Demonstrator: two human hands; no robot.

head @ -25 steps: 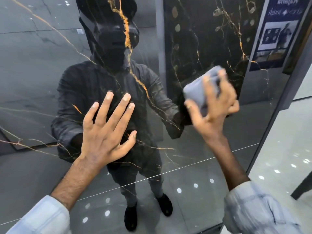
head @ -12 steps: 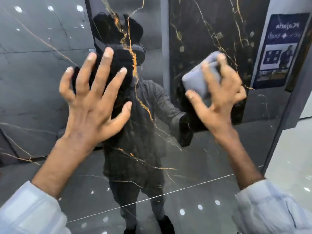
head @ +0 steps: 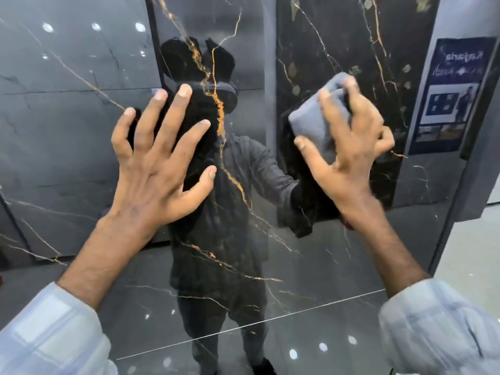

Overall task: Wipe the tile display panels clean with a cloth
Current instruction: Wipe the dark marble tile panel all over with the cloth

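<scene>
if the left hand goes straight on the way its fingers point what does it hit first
The panel. The left hand is open, fingers spread and aimed up at the glossy surface, with nothing between. Its fingertips may be touching it; depth is unclear.

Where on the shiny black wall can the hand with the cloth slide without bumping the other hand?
Free: the tile panel strip between the left hand and the cloth held by the right hand, and the wide stretch under both wrists. Crowded: where the left hand's fingers spread.
</scene>
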